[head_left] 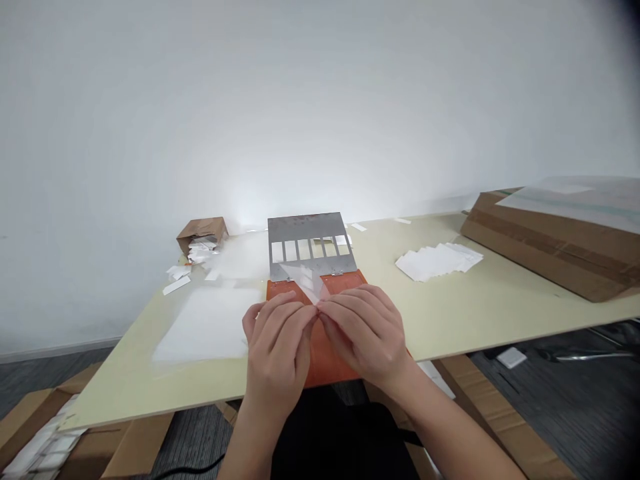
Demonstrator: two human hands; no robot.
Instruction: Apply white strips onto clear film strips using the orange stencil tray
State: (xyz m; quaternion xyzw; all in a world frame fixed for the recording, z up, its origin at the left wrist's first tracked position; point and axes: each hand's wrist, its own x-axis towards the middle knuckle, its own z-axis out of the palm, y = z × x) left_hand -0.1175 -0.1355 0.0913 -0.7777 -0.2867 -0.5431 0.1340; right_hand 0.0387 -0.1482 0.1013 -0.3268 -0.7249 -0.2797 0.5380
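Where the worktop (120, 390) has room, we pinch a clear sheet (311, 283)

While the left edge of the worktop slants back toward the wall (125, 147), a bare strip runs along it; below, an open carton (137, 447) stands on the floor. At the far left we see a small brown box (213, 229), white slips (203, 249) spilling from its mouth. Nearer, a pile of translucent sheets (200, 327) fills the space right up to our left hand (277, 340). In the middle, an orange board (325, 360) reaches the front edge, and its far side meets a slotted grey metal frame (305, 227). Past our right hand (367, 327) we have open surface up to a fan of white cards (437, 261), and more in front of them, as far as the big carton (545, 250) at the right.

Above the orange board, the thumbs and fingertips of both hands are closed on the near end of the clear sheet. It looks small, thin and faintly milky, its free part slanting away toward the frame; what sits between our fingertips is hidden.
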